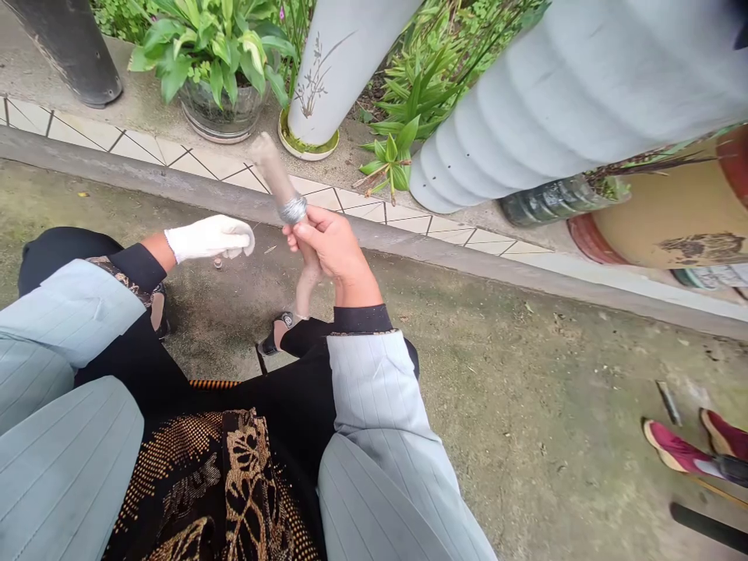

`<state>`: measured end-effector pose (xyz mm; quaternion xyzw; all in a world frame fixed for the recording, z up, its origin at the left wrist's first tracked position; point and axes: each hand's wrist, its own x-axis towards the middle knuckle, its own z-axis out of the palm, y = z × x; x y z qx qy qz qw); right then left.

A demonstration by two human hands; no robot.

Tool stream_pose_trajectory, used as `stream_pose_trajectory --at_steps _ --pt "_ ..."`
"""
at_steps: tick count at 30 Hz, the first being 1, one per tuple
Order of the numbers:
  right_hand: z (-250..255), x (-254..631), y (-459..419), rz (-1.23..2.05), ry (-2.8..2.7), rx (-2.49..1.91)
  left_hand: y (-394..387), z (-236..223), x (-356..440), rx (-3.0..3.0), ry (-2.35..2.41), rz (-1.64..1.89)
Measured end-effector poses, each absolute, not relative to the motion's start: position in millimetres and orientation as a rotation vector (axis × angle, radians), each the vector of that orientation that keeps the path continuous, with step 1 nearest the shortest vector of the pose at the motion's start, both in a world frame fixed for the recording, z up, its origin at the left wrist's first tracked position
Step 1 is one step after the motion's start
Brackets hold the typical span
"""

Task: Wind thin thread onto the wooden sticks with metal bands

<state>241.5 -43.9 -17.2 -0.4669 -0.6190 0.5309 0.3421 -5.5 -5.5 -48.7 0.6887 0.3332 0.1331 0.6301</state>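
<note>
My right hand (327, 240), bare, is closed around a pale stick (273, 165) that looks like wood. Silvery wire (293, 209) is wound in a tight band around the stick just above my fingers. The stick's upper end is slightly blurred and tilts up to the left. A pale length below my hand seems to be its lower part. My left hand (211, 237), in a white knitted glove, is held apart to the left with its fingers curled. Whatever they hold, if anything, is hidden. A small object (218, 263) shows on the ground below the glove.
Ahead runs a low tiled ledge (210, 165) with a potted plant (225, 109), a white pot (327, 86) and a large ribbed grey-white pot (485, 132). Another person's red shoes (678, 446) are at the right, near a short metal piece (668, 402) on the concrete.
</note>
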Motion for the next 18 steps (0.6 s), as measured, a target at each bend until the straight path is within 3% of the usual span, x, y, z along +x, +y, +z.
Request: stream_pose_trajectory --at_steps 3,7,9,12,15,18 --pt "-27 238 -38 1.093 -1.643 -1.547 -14 -45 0 1.550 0.651 0.083" --pt "-32 233 -39 0.834 -2.152 -1.898 -17 -38 2 1.580 0.621 0.005" --pt "-30 232 -42 0.977 -2.455 -1.866 -14 -37 0 1.651 0.629 -0.008" --pt "-24 235 -46 1.509 -2.663 -1.522 -7 -36 -4 1.749 0.612 -0.044" --pt "-16 240 -48 1.815 -2.418 -1.117 -2 -33 -6 1.772 0.678 0.001" --pt "-12 240 -48 1.763 -1.994 -0.986 -1 -33 -5 1.819 0.757 0.086"
